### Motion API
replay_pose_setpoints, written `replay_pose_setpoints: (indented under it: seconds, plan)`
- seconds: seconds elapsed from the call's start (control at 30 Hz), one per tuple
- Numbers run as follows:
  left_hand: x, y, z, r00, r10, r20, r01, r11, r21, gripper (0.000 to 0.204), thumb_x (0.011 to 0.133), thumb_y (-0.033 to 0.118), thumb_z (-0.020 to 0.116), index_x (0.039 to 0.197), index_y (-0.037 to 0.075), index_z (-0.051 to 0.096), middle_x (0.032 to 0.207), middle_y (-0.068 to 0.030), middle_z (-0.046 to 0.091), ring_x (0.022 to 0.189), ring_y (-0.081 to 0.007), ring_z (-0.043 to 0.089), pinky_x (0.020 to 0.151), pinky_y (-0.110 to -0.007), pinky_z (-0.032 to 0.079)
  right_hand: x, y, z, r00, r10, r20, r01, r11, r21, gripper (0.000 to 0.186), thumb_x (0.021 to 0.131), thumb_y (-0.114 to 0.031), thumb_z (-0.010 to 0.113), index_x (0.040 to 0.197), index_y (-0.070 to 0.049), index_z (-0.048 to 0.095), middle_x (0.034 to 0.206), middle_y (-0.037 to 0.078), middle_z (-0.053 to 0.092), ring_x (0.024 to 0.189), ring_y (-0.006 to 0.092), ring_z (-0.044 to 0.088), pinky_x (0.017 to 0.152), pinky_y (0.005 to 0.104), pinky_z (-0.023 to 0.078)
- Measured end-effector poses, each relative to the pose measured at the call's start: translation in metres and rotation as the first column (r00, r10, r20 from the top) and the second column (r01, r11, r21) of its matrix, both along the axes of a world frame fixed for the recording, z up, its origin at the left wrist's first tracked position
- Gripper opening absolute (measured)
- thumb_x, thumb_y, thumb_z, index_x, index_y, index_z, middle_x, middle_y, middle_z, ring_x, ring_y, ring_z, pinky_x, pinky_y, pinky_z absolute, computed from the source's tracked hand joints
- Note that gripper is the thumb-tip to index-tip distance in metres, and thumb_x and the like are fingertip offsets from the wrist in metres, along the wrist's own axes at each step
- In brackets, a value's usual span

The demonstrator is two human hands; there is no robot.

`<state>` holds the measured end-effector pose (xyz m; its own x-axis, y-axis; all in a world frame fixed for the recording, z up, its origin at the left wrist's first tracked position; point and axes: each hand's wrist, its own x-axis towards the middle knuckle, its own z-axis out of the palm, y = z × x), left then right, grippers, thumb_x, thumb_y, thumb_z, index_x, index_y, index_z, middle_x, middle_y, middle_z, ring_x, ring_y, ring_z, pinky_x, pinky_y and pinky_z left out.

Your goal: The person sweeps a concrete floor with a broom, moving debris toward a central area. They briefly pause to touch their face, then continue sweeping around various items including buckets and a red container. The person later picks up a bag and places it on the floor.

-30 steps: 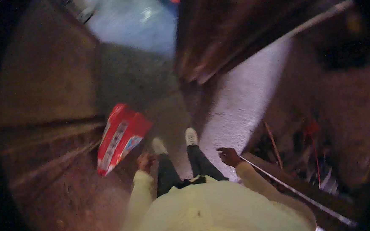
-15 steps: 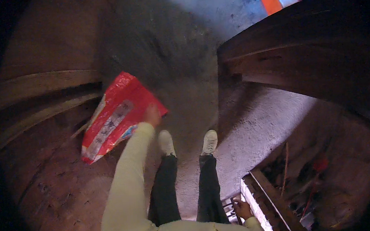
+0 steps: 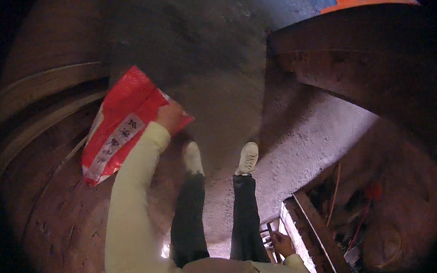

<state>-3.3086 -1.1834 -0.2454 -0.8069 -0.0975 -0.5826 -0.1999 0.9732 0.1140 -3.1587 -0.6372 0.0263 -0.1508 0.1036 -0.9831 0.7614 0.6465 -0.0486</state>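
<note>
— Where is the red bag [image 3: 122, 125] relative to your hands?

— Your left hand [image 3: 170, 117] is stretched out ahead of you and closed on the bag's right edge, so the bag hangs to the left of that hand, tilted, with its white printed strip facing up. Below it is the reddish floor [image 3: 58, 221].

— And your right hand [image 3: 281, 243]?

— It is low at your side, well apart from the bag, just beside the edge of a wooden crate [image 3: 309, 226]. Whether it is open or holding something, you cannot tell; it is dim there.

— What else is around you?

— Your two white shoes [image 3: 247, 157] stand on the grey concrete below the bag's right corner. A dark wooden structure [image 3: 364, 72] rises to your right, and red cables [image 3: 367, 202] lie in the clutter beyond the crate.
</note>
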Motion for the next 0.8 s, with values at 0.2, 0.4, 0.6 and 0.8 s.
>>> replay_pose_setpoints:
  seconds: [0.2, 0.4, 0.6, 0.8]
  plan:
    - [0.059, -0.012, 0.226, 0.951, 0.083, -0.297, -0.049, 0.991, 0.121, 0.022, 0.065, 0.004, 0.058, 0.087, 0.006, 0.057, 0.088, -0.0138, 0.054, 0.073, -0.0331, 0.058, 0.057, -0.041, 0.046, -0.053, -0.028, 0.012, 0.933, 0.264, -0.247, -0.299, 0.946, -0.121, 0.028, 0.087, -0.008, 0.051, 0.114, -0.003, 0.059, 0.08, 0.011, 0.066, 0.062, 0.012, 0.06, 0.055, 0.0254, 0.049]
    - [0.123, -0.038, 0.374, 0.842, 0.316, -0.436, -0.282, 0.949, 0.143, 0.017, 0.065, 0.001, 0.054, 0.082, 0.003, 0.054, 0.08, -0.0141, 0.051, 0.072, -0.0337, 0.054, 0.059, -0.043, 0.044, -0.099, -0.095, 0.036, 0.953, 0.129, -0.273, -0.207, 0.938, -0.277, 0.031, 0.088, -0.011, 0.051, 0.118, -0.003, 0.055, 0.085, 0.011, 0.065, 0.063, 0.0137, 0.061, 0.055, 0.025, 0.048]
    - [0.199, -0.034, 0.422, 0.775, 0.441, -0.453, -0.431, 0.893, 0.133, 0.014, 0.068, 0.0, 0.055, 0.082, 0.003, 0.055, 0.082, -0.0146, 0.051, 0.073, -0.0346, 0.053, 0.061, -0.042, 0.044, -0.123, -0.161, 0.072, 0.94, 0.152, -0.305, -0.26, 0.899, -0.354, 0.031, 0.088, -0.012, 0.052, 0.117, -0.003, 0.055, 0.085, 0.011, 0.065, 0.062, 0.014, 0.06, 0.054, 0.0233, 0.047]
    - [0.275, -0.011, 0.482, 0.515, 0.696, -0.501, -0.728, 0.663, 0.173, 0.007, 0.074, 0.0, 0.055, 0.081, 0.002, 0.056, 0.083, -0.0143, 0.051, 0.076, -0.0344, 0.053, 0.065, -0.041, 0.044, -0.137, -0.198, 0.118, 0.825, 0.339, -0.453, -0.502, 0.808, -0.309, 0.029, 0.088, -0.01, 0.052, 0.115, -0.001, 0.057, 0.083, 0.011, 0.065, 0.062, 0.014, 0.061, 0.055, 0.0245, 0.049]
